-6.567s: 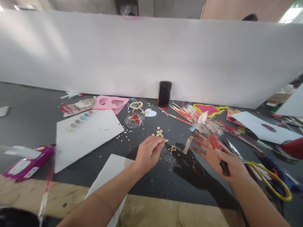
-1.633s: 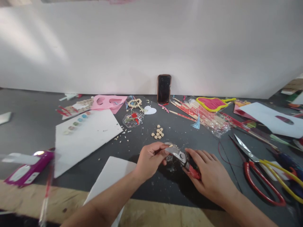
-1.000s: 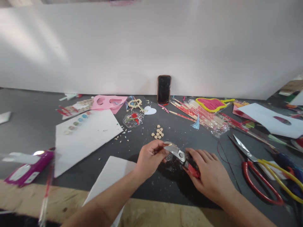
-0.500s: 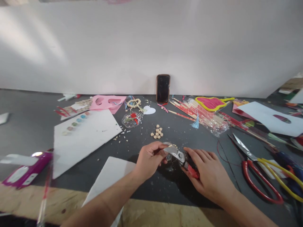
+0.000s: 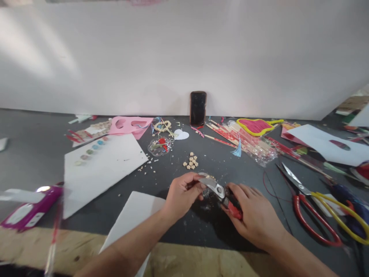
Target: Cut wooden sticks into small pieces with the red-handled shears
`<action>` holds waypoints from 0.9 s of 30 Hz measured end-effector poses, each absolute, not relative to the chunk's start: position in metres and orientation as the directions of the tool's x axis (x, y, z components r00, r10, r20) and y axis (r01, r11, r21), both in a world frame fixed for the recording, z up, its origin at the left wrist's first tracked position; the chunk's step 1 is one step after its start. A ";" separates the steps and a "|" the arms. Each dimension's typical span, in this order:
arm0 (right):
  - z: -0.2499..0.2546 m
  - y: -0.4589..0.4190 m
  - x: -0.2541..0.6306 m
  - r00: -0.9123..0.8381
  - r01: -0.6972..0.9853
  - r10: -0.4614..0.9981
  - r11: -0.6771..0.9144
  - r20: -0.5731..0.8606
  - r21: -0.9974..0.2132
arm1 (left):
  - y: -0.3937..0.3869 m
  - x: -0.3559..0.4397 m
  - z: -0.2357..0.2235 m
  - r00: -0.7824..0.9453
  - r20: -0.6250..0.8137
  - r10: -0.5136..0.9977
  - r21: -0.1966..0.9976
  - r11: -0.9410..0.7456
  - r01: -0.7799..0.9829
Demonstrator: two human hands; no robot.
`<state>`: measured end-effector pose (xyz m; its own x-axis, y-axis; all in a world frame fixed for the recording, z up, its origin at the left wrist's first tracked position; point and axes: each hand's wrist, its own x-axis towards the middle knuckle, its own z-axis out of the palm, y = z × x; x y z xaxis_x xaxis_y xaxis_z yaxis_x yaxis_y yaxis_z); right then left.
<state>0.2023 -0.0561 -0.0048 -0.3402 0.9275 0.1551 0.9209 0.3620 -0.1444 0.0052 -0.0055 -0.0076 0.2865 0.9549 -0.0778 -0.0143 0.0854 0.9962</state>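
My right hand (image 5: 255, 209) is wrapped round the handles of a pair of pruning shears (image 5: 219, 191), black with red, whose metal jaws point left. At those jaws, my left hand (image 5: 184, 194) is closed in a pinch; what lies between its fingertips is too small and covered to make out. Behind the jaws, a clear dish with tiny pale pieces is partly hidden. Just beyond my hands sits a small cluster of beige flower-shaped beads (image 5: 190, 161) on the dark tabletop.
White boards (image 5: 100, 165) lie at left, with a purple glue gun (image 5: 31, 209) nearby. Large scissors (image 5: 311, 196) with red and yellow handles rest at right. A phone (image 5: 198, 108) leans against the white back panel. Red-patterned chopsticks (image 5: 227, 134) and a clear bead tray (image 5: 160, 146) stand further back.
The shears' jaws look more closed together at my left fingertips than before. Both hands stay in nearly the same place; the view has shifted slightly.
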 end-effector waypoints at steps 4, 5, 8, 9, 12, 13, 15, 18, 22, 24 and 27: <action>-0.006 -0.053 0.203 -0.343 0.920 0.921 0.369 0.184 -0.132 | -0.004 0.005 -0.009 0.249 -0.076 0.965 0.997 0.077 0.008; -0.006 -0.053 0.203 -0.346 0.919 0.918 0.373 0.194 -0.128 | -0.004 0.005 -0.010 0.240 -0.072 0.968 0.997 0.068 0.026; -0.007 -0.052 0.204 -0.350 0.917 0.914 0.379 0.207 -0.122 | -0.003 0.005 -0.010 0.240 -0.063 0.969 0.997 0.051 0.057; -0.007 -0.052 0.204 -0.348 0.918 0.915 0.377 0.205 -0.123 | -0.003 0.004 -0.009 0.251 -0.061 0.966 0.997 0.048 0.057; -0.007 -0.052 0.205 -0.346 0.918 0.918 0.374 0.193 -0.132 | -0.003 0.004 -0.008 0.280 -0.057 0.958 0.998 0.044 0.052; -0.007 -0.052 0.205 -0.348 0.917 0.918 0.376 0.193 -0.136 | -0.003 0.004 -0.007 0.284 -0.052 0.957 0.998 0.040 0.048; -0.006 -0.052 0.205 -0.356 0.910 0.913 0.387 0.200 -0.146 | -0.003 0.004 -0.005 0.285 -0.043 0.958 0.999 0.033 0.040; -0.005 -0.053 0.204 -0.370 0.900 0.908 0.402 0.195 -0.168 | -0.002 0.004 -0.003 0.290 -0.036 0.956 0.999 0.031 0.025; -0.003 -0.055 0.203 -0.371 0.897 0.914 0.399 0.166 -0.191 | -0.003 0.003 -0.004 0.295 -0.021 0.955 1.000 0.018 0.014; -0.002 -0.057 0.202 -0.369 0.900 0.916 0.394 0.157 -0.188 | -0.004 0.003 -0.006 0.286 -0.021 0.958 1.000 0.015 0.021; 0.000 -0.059 0.201 -0.359 0.908 0.919 0.384 0.163 -0.166 | -0.005 0.003 -0.010 0.276 -0.039 0.960 0.999 0.028 0.041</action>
